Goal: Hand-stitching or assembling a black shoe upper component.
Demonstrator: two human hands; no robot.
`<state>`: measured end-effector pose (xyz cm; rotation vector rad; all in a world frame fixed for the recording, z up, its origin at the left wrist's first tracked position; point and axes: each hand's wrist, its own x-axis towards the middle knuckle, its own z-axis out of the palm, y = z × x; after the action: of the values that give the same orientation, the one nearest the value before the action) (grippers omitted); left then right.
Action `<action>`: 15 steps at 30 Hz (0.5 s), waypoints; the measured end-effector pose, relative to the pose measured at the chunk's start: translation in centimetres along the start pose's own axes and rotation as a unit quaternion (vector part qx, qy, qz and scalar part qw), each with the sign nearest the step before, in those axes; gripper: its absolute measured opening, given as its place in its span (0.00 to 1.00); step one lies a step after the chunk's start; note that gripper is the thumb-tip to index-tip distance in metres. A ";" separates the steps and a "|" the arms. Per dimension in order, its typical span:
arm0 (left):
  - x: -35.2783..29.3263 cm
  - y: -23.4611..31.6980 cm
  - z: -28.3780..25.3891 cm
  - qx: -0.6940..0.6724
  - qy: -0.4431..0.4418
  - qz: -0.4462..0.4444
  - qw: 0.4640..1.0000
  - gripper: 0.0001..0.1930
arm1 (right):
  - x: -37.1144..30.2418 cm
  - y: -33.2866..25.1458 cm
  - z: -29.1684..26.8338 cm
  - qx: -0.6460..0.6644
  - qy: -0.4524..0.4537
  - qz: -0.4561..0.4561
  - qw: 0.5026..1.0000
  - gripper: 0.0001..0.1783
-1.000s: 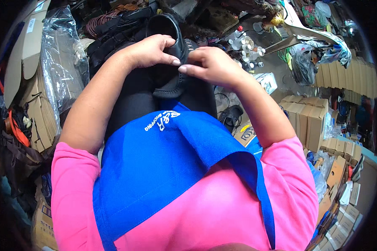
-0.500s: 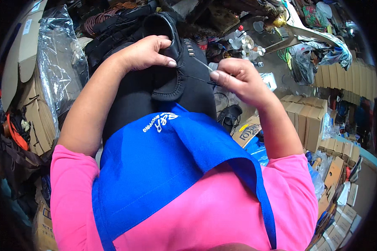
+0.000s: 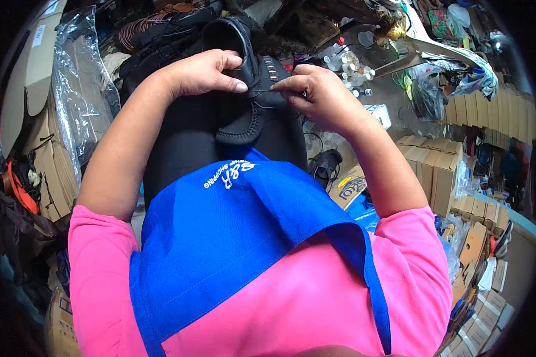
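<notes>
A black shoe (image 3: 237, 126) rests on my lap, with a row of stitches running round its toe edge and pale stitch bars on its side. My left hand (image 3: 209, 74) is closed on the shoe's upper near the opening, thumb on the outer face. Between the thumb and fingertips of my right hand (image 3: 315, 95) is a thin needle (image 3: 264, 91), its far end at the shoe's seam beside my left thumb. Dark thread (image 3: 269, 107) loops below it. Where the needle's tip meets the shoe is too small to make out.
A blue apron (image 3: 214, 238) covers my lap. At the left stand cardboard and clear plastic wrap (image 3: 80, 89). Small bottles (image 3: 345, 62) are ahead on the right, another black shoe (image 3: 326, 165) lies beside my leg, and cardboard boxes (image 3: 432, 169) are stacked at the right.
My right hand has moved left and slightly up, bringing the needle from out beside the shoe to its seam. My left hand keeps its hold on the shoe.
</notes>
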<state>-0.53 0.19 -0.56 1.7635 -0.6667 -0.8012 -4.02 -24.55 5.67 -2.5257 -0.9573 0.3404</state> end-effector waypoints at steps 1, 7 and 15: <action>-0.1 0.3 -0.3 -0.001 0.000 0.001 1.000 0.14 | 0.1 -0.1 -0.1 -0.007 -0.008 -0.007 1.000 0.14; -0.7 1.2 -1.2 0.103 -0.017 0.015 0.994 0.18 | 0.9 -1.2 -1.1 -0.072 -0.026 -0.032 0.997 0.12; 1.5 1.4 -0.2 0.128 0.050 0.053 0.989 0.15 | 2.2 -0.1 -2.1 -0.089 -0.064 -0.070 0.991 0.12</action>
<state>0.53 -1.28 0.55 1.9671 -0.8170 -0.5708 -1.70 -23.65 7.40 -2.6021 -1.2593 0.3950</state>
